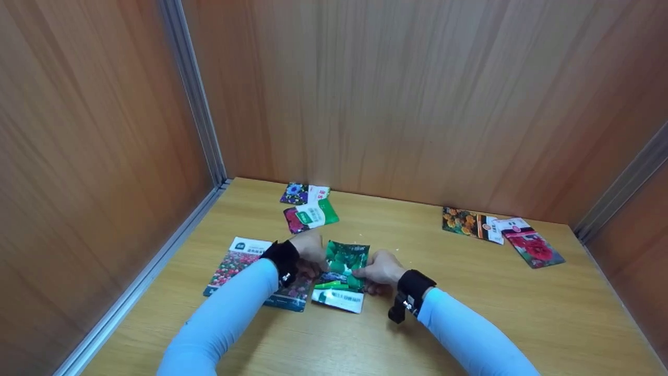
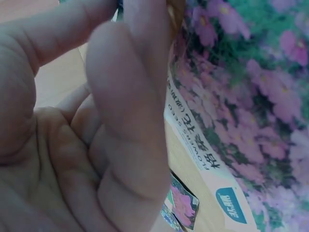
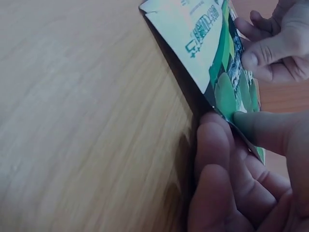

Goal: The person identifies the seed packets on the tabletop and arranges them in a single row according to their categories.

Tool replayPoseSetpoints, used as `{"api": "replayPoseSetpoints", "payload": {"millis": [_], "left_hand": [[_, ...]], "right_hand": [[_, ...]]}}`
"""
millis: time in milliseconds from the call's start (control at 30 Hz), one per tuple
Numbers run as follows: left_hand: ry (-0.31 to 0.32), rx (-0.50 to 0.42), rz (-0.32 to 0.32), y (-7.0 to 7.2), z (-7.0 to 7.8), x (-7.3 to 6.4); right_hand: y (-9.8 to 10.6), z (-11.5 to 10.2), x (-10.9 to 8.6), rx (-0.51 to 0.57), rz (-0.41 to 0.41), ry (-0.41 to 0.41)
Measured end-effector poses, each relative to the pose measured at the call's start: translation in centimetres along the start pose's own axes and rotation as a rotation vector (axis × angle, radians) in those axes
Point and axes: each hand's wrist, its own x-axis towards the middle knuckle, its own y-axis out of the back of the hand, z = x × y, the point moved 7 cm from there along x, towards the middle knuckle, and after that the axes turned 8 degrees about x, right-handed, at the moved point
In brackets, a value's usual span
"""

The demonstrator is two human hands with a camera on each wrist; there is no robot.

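A green seed packet (image 1: 339, 284) with a white lower band lies between the two hands. The right hand (image 1: 383, 269) pinches its right edge, thumb on the printed face and curled fingers (image 3: 212, 140) beneath. At the opposite edge, the left hand (image 1: 311, 251) grips with bent fingers, its thumb (image 3: 251, 59) against the packet in the right wrist view. Pink-flowered seed packaging (image 1: 236, 266) lies below the left wrist and shows on both sides of it. Its white heading and printed flowers (image 2: 241, 101) fill the right part of the left wrist view.
Near the back wall, a blue-flower packet (image 1: 295, 193) lies behind a green-and-white one (image 1: 313, 213). At the back right, an orange-flower packet (image 1: 459, 221) touches a red-flower packet (image 1: 535, 245). Wood panels (image 1: 391, 104) enclose the table (image 1: 313, 344).
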Motion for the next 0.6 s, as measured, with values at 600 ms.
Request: {"api": "replayPoseSetpoints", "payload": {"millis": [600], "left_hand": [[0.076,0.167,-0.053,-1.6,-0.7,-0.5]], "right_hand": [[-0.9,-0.5,-0.7,-0.097,-0.055,0.036]]}}
